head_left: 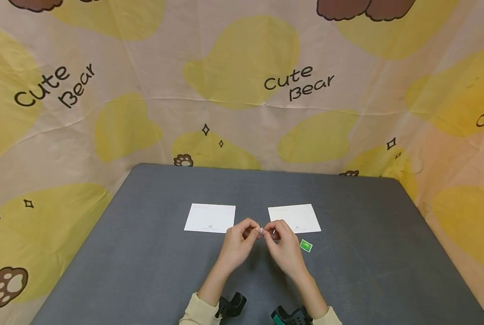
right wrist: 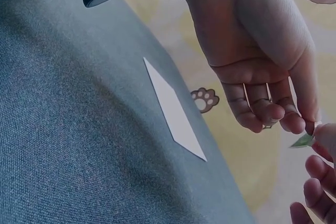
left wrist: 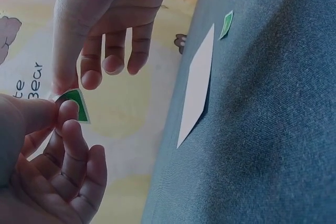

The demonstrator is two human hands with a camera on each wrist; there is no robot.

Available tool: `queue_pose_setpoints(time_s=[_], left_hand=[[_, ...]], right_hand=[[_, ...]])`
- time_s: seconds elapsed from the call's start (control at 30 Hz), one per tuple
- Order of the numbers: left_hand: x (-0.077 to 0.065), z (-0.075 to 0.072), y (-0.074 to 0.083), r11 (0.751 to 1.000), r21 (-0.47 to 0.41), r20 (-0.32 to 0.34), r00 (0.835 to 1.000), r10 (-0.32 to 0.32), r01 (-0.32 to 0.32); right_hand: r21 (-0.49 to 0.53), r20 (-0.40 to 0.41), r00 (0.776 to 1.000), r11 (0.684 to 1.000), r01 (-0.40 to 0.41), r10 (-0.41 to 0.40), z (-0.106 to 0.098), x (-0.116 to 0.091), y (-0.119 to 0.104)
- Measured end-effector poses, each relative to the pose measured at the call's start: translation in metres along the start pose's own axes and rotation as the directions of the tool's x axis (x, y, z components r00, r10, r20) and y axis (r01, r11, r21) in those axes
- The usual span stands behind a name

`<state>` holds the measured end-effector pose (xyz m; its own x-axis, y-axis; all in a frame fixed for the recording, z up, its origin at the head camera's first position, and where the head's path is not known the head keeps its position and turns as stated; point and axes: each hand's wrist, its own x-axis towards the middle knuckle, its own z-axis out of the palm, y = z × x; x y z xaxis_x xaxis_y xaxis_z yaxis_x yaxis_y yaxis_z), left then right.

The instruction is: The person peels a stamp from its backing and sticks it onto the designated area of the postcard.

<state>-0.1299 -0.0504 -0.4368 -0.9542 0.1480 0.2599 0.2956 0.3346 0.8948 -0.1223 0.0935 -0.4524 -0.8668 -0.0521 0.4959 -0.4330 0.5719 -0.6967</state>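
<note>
Between both hands, raised over the table, is a small green postage stamp [left wrist: 82, 111] with a white perforated edge. My left hand [head_left: 237, 243] pinches it between thumb and forefinger, covering much of it in the left wrist view. From the other side, the thumb and forefinger of my right hand [head_left: 284, 250] pinch at its corner, the remaining fingers loosely bent. In the right wrist view a pale green tip of the stamp [right wrist: 302, 141] juts out below the fingertips. A second green stamp [head_left: 306, 245] lies on the table just right of my right hand.
Two white cards [head_left: 209, 218] [head_left: 303, 215] lie side by side beyond my hands, each with small print near its lower edge. The right one is partly covered by my right hand. Behind the dark grey table [head_left: 165, 280] hangs a patterned cloth [head_left: 242, 63].
</note>
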Motion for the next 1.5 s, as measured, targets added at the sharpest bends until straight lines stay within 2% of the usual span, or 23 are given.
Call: queue_pose_setpoints(time_s=[0.5, 0.77, 1.5], left_hand=[[-0.001, -0.001, -0.002, 1.0, 0.018, -0.013, 1.0, 0.013, -0.013], [-0.002, -0.001, -0.002, 1.0, 0.021, -0.023, 1.0, -0.004, 0.004], [-0.004, -0.004, -0.01, 0.999, 0.035, -0.053, 0.999, -0.009, 0.011]], right_hand=[[-0.006, -0.044, 0.999, 1.0, 0.007, -0.007, 0.001, 0.002, 0.0], [-0.016, -0.075, 0.997, 1.0, 0.014, -0.015, 0.0, 0.003, 0.001], [-0.027, -0.092, 0.995, 0.999, -0.036, 0.033, -0.001, 0.002, 0.004]])
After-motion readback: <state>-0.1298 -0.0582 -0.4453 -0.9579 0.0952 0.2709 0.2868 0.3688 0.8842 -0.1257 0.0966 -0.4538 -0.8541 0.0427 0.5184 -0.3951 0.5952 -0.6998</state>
